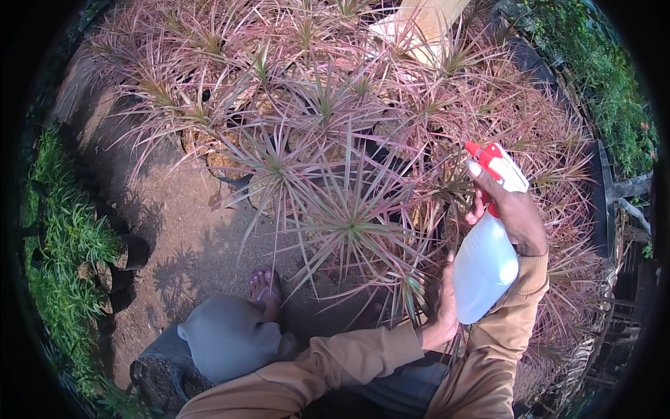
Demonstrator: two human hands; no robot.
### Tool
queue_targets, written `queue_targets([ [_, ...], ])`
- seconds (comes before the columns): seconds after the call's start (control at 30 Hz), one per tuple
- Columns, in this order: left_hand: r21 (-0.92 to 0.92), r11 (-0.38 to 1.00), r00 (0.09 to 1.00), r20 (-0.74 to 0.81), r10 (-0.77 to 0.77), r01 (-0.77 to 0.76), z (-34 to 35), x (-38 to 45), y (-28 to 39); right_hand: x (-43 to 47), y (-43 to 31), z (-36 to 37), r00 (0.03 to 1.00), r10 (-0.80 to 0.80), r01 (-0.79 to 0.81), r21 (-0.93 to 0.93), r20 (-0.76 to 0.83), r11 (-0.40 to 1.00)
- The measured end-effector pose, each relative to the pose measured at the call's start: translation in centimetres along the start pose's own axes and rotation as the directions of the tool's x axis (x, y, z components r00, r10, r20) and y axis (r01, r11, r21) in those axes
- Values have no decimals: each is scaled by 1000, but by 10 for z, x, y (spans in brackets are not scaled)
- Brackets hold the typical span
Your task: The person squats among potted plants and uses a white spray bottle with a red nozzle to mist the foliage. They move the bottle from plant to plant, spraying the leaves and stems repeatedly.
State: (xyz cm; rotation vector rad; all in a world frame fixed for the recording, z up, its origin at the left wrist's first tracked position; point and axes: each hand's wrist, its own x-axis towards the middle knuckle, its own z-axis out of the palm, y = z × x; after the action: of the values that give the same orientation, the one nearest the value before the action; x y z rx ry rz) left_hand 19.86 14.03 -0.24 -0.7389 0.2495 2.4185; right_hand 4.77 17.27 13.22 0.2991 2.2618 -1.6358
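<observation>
My right hand (502, 204) is wrapped around the neck of a spray bottle (484, 267), below its red-and-white trigger head (497, 162). The translucent white bottle is tilted, its red nozzle pointing to the upper left. Against the bottle's lower left side is my left hand (442, 314), thumb pointing up. The bottle hides its fingers, so I cannot tell whether they grip it. Just left of the hands, a potted dracaena (352, 226) spreads narrow green-and-pink leaves.
Many similar potted plants (324, 105) crowd the ground ahead, with a pale board (429, 31) among them. Green plants in black pots (73, 251) line the left. Near my sandalled foot (267, 290) are a smooth grey rounded object (230, 335) and a dark container (167, 366). Branches (631, 191) stand right.
</observation>
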Motion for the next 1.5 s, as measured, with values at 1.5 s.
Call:
queue_targets([
  [1.5,-42,999,999,29,24,-23,6,0,17,4,0,1,1000,13,-13,8,-13,1000],
])
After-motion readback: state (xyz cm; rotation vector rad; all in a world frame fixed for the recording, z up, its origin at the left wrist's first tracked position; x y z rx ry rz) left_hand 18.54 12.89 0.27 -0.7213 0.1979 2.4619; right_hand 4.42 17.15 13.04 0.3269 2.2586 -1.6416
